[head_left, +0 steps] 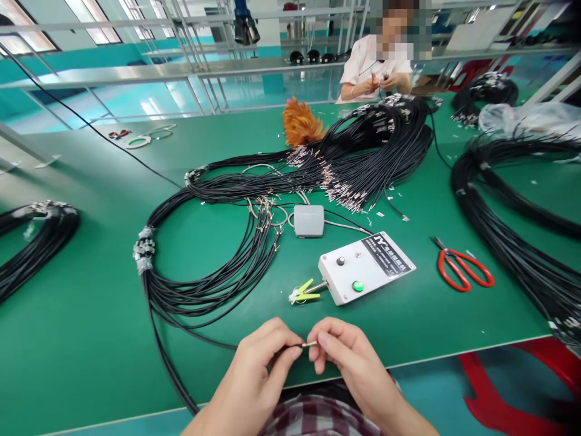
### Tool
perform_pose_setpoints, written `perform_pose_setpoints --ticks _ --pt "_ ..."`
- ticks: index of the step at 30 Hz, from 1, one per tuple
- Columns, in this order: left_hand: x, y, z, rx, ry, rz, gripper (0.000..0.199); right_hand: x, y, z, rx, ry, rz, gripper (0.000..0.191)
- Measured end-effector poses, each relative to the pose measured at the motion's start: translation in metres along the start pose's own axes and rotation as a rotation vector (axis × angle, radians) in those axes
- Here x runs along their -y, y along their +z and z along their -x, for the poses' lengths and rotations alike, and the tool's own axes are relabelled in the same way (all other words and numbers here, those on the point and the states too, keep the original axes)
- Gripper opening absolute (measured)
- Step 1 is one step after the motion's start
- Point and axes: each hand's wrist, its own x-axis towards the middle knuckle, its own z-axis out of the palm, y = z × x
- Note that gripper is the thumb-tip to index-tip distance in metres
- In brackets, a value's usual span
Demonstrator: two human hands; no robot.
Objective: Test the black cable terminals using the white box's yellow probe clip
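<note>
Near the table's front edge, my left hand point(265, 363) pinches a black cable point(213, 341) close to its stripped end. Thin coloured wires point(310, 344) stick out of that end, and the fingertips of my right hand point(345, 357) are closed on them. Just beyond my hands lies a white box point(363, 269) with a knob, a lit green button and a yellow-green clip point(305, 293) on its shaft. The held cable runs left towards a looped bundle of black cables point(200, 297), bound with white ties.
Red-handled scissors point(465, 269) lie right of the box. A grey adapter point(309, 221), large cable bundles point(376, 151) and an orange fluffy object point(302, 123) are farther back. More cables lie at both sides. Across the green table point(91, 363) sits a person point(376, 66).
</note>
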Motion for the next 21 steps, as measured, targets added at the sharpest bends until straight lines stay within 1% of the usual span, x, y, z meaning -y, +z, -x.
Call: perform_pose_setpoints --ticks 3,5,7,9,13,17,21 --pt "0.0 0.003 0.001 -0.056 0.003 0.009 0.02 0.002 0.003 -0.002 -0.013 0.065 -0.094 0.032" --pt "-0.001 0.005 0.0 -0.092 0.022 0.01 0.019 0.001 0.004 -0.003 -0.02 0.08 -0.12 0.032" --pt "-0.003 0.005 -0.002 -0.134 0.033 0.012 0.018 -0.003 0.005 -0.003 -0.035 0.053 -0.113 0.031" --pt "-0.005 0.004 -0.004 -0.161 0.016 0.024 0.018 -0.008 0.007 -0.002 -0.047 0.018 -0.091 0.03" --pt "-0.006 0.003 -0.005 -0.166 -0.074 0.075 0.023 -0.015 0.011 0.0 -0.089 0.004 -0.108 0.031" --pt "-0.007 0.003 -0.007 -0.159 -0.146 0.127 0.023 -0.009 0.012 -0.002 -0.083 0.049 -0.195 0.034" --pt "-0.007 0.003 -0.008 -0.147 -0.184 0.158 0.022 -0.005 0.013 -0.004 -0.067 0.045 -0.185 0.036"
